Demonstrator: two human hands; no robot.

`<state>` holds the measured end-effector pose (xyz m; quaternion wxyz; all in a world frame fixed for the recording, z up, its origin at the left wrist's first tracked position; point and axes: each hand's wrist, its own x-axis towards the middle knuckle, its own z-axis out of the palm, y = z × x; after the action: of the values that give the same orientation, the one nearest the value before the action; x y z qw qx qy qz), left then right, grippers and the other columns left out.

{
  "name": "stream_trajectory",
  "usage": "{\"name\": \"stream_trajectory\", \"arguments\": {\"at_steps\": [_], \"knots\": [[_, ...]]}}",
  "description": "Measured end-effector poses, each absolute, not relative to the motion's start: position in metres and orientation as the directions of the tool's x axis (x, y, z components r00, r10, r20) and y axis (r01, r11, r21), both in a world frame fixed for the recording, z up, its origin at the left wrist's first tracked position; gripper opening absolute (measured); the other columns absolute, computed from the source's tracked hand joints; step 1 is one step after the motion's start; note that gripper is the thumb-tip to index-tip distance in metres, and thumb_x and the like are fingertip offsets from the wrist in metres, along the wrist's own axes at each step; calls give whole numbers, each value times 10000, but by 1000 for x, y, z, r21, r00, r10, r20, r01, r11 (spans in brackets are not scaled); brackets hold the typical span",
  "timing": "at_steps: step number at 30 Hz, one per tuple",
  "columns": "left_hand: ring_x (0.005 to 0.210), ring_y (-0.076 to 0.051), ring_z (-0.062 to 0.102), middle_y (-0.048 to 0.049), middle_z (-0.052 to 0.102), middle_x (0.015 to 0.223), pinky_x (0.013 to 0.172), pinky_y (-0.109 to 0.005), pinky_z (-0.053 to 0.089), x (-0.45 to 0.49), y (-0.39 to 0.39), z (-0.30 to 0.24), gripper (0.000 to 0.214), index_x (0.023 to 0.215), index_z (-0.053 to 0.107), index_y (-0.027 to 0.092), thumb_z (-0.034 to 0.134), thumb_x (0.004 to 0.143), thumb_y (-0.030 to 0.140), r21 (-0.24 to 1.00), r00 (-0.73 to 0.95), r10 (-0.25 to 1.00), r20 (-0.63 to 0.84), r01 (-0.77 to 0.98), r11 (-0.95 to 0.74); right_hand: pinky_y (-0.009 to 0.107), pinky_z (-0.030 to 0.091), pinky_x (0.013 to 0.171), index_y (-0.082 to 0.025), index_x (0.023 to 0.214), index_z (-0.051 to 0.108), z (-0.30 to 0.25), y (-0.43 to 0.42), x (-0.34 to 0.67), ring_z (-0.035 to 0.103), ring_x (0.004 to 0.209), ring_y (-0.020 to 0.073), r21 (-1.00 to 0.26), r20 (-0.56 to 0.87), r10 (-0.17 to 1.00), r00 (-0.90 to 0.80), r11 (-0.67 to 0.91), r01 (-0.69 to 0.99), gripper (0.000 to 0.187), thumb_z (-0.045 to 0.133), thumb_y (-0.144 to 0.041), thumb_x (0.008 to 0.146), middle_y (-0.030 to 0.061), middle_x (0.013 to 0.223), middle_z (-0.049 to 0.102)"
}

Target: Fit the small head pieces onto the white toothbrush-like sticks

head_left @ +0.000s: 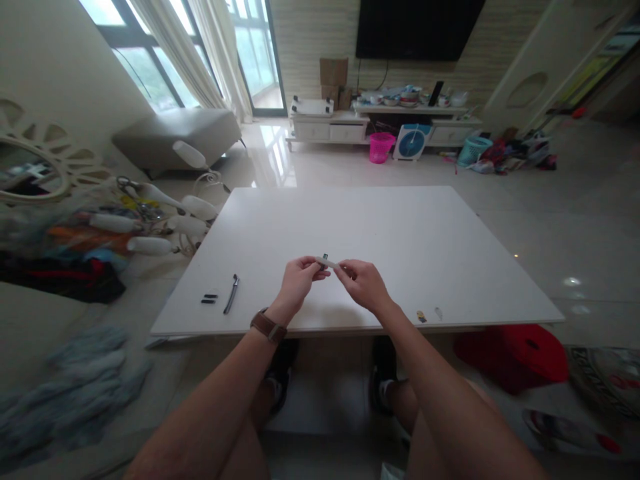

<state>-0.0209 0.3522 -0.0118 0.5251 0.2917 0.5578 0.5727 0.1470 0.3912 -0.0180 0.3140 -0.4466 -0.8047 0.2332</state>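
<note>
Over the near middle of a white table (380, 227), my left hand (299, 279) and my right hand (361, 280) pinch the two ends of a small pale strip (327, 262) with a dark piece at its middle. Both hands have their fingers closed on it. A brown watch strap circles my left wrist. On the table to the left lie a thin dark curved bar (231, 294) and two small black pieces (209, 299).
Two tiny items (430, 315) lie near the table's front right edge. A red stool (520, 350) stands on the floor at right. Clutter with white handles (150, 227) sits left of the table. A TV cabinet (380, 123) and a pink basket (380, 147) stand far back.
</note>
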Motion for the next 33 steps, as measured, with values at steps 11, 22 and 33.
{"name": "stream_trajectory", "arguments": {"at_steps": [11,22,33], "knots": [[665,-161,701,-109,732,793,679,-274,552,-22,353,-13,217,841,701,88,753,729,266,950,-286,928,-240,-264,164,243,323,617,-196,790,678,-19,392,147,528,628,133,-671,266,921,-285,389,631,305,502,-362,975,10,700,643],[653,-164,701,-113,734,798,658,-269,549,-24,353,-14,288,855,695,83,772,700,313,951,-288,928,-235,-267,158,243,368,654,-194,860,728,-21,389,146,567,687,146,-684,322,910,-260,414,600,318,493,-367,988,39,784,685],[635,-160,691,-106,729,785,637,-268,544,-22,354,-15,259,840,699,97,771,715,312,956,-280,933,-226,-249,157,248,393,657,-182,921,735,-22,392,148,579,694,151,-739,314,910,-272,414,531,331,492,-398,982,50,825,700]]}}
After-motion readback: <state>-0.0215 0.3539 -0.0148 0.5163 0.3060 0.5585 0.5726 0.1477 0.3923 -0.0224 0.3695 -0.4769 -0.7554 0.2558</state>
